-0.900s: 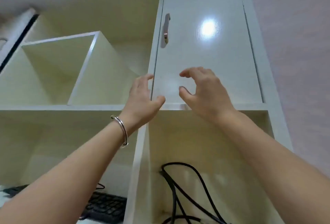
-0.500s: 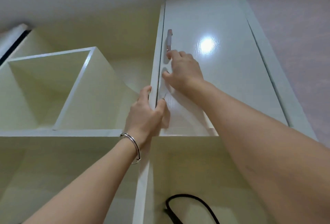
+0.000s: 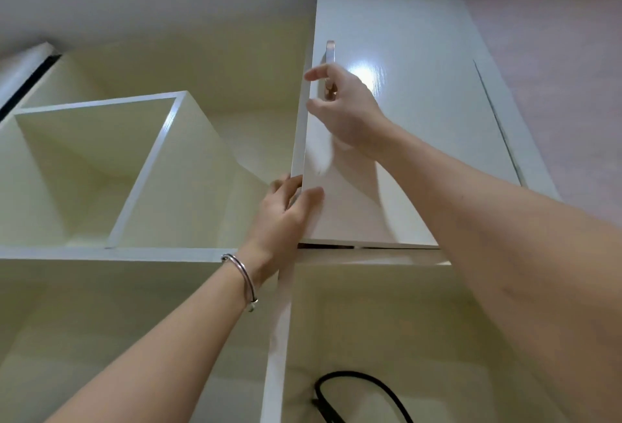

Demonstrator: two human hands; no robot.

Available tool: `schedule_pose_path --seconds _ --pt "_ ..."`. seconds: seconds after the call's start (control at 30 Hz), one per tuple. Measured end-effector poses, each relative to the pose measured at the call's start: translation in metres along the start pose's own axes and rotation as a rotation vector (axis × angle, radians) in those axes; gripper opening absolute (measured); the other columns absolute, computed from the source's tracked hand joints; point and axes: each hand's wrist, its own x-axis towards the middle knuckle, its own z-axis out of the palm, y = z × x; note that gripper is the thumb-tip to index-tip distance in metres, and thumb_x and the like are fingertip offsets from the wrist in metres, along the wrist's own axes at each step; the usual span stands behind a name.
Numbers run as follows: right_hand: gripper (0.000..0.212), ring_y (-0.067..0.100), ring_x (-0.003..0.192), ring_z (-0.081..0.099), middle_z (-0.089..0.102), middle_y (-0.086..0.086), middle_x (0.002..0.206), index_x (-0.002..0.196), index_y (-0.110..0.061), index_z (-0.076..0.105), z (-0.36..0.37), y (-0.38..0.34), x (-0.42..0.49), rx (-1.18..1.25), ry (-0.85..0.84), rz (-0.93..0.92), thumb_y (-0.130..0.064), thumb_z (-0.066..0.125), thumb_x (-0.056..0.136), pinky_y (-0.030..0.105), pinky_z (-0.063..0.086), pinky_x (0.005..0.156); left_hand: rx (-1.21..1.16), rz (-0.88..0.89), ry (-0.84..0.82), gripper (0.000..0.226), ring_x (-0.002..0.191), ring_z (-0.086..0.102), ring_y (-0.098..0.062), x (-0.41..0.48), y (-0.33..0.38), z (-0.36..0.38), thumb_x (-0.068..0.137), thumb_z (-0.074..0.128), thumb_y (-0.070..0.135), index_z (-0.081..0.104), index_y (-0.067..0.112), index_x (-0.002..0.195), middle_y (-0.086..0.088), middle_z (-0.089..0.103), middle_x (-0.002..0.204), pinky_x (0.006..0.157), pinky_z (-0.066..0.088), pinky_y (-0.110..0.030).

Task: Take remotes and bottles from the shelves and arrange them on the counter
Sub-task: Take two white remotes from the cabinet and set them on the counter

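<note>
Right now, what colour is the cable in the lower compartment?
Black; the cable shows best in the head view, bottom centre.

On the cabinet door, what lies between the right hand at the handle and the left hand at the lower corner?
Head view: only bare glossy door lies between right hand and left hand.

A home room: cream built-in shelves point(image 3: 141, 166), a glossy cupboard door point(image 3: 404, 119), pink wallpaper point(image 3: 565, 52).
</note>
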Motion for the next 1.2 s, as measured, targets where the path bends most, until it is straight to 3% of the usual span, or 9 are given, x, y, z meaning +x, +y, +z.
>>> schedule_pose_path --seconds 0.13,0.23,0.33,0.47,0.53,0.7,0.83,1.0,1.2 --pt "0.042 0.017 0.094 0.046 0.05 -0.006 0.089 0.126 -0.027 0.052 -0.014 -0.006 -0.011 -0.015 -0.062 -0.018 -0.021 0.055 0.085 0.035 0.037 0.102 -0.181 -0.032 -0.088 0.016 0.102 0.056 0.005 -0.004 0.013 -0.01 0.075 0.059 0.029 0.068 0.029 0.088 0.009 0.045 0.131 0.07 0.045 0.001" --pt "0.045 0.015 0.121 0.048 0.054 -0.001 0.128 0.131 -0.025 0.049 -0.025 -0.008 -0.026 -0.113 -0.074 -0.071 -0.024 0.056 0.087 0.036 0.032 0.111 -0.35 -0.025 -0.082 0.015 0.084 0.062 -0.015 -0.008 0.021 -0.011 0.078 0.058 0.019 0.071 0.015 0.084 -0.004 0.066 0.103 0.07 0.05 -0.019" --pt "0.04 0.014 0.126 0.046 0.051 -0.004 0.136 0.126 -0.025 0.054 -0.038 -0.012 -0.04 -0.087 0.017 -0.081 -0.031 0.056 0.087 0.039 0.033 0.11 -0.508 -0.015 -0.089 0.038 0.081 0.052 -0.024 -0.014 0.039 -0.009 0.078 0.057 0.022 0.059 -0.012 0.095 -0.015 0.057 0.086 0.073 0.043 -0.033" --pt "0.044 0.018 0.13 0.039 0.047 -0.003 0.138 0.126 -0.03 0.052 -0.058 -0.027 -0.045 -0.044 0.009 -0.087 -0.04 0.058 0.084 0.041 0.033 0.11 -0.715 0.041 -0.12 0.024 0.053 0.056 -0.01 -0.027 0.065 -0.005 0.077 0.049 0.022 0.067 0.006 0.073 0.0 0.061 0.059 0.05 0.046 -0.016" --pt "0.046 0.017 0.128 0.039 0.046 -0.005 0.135 0.126 -0.032 0.05 -0.071 -0.038 -0.046 0.005 0.029 -0.091 -0.042 0.059 0.082 0.036 0.037 0.106 -0.789 0.087 -0.138 0.028 0.051 0.056 -0.008 -0.039 0.081 0.001 0.078 0.045 0.021 0.067 0.013 0.063 0.005 0.06 0.053 0.053 0.046 -0.017" --pt "0.035 0.008 0.094 0.058 0.055 -0.006 0.111 0.111 -0.033 0.053 -0.128 -0.048 -0.066 0.325 0.212 -0.035 -0.033 0.056 0.075 0.026 0.052 0.079 -0.763 0.259 -0.322 0.05 0.091 0.061 -0.009 -0.059 0.129 0.031 0.077 0.035 0.023 0.063 0.004 0.113 0.0 0.069 0.102 0.086 0.047 -0.023" --pt "0.023 -0.011 0.059 0.058 0.055 -0.01 0.088 0.115 -0.022 0.053 -0.18 -0.041 -0.088 0.42 0.27 0.041 -0.02 0.049 0.093 0.005 0.046 0.052 -0.646 0.28 -0.367 0.064 0.13 0.045 -0.004 -0.067 0.158 0.066 0.074 0.037 0.025 0.048 0.019 0.137 0.011 0.05 0.141 0.111 0.034 -0.027" --pt "0.04 0.013 0.083 0.062 0.063 0.002 0.098 0.13 -0.018 0.05 -0.217 -0.027 -0.102 0.561 0.202 0.136 -0.025 0.05 0.09 0.027 0.055 0.072 -0.634 0.308 -0.324 0.059 0.133 0.036 0.008 -0.078 0.174 0.109 0.078 0.046 0.027 0.044 0.03 0.137 0.016 0.041 0.147 0.11 0.031 -0.013" --pt "0.04 0.018 0.094 0.061 0.062 0.009 0.118 0.13 -0.019 0.045 -0.241 -0.021 -0.115 0.695 0.14 0.195 -0.011 0.05 0.092 0.025 0.056 0.07 -0.578 0.371 -0.262 0.054 0.122 0.032 0.024 -0.081 0.188 0.137 0.085 0.043 0.028 0.041 0.026 0.138 0.024 0.036 0.143 0.094 0.026 0.008"
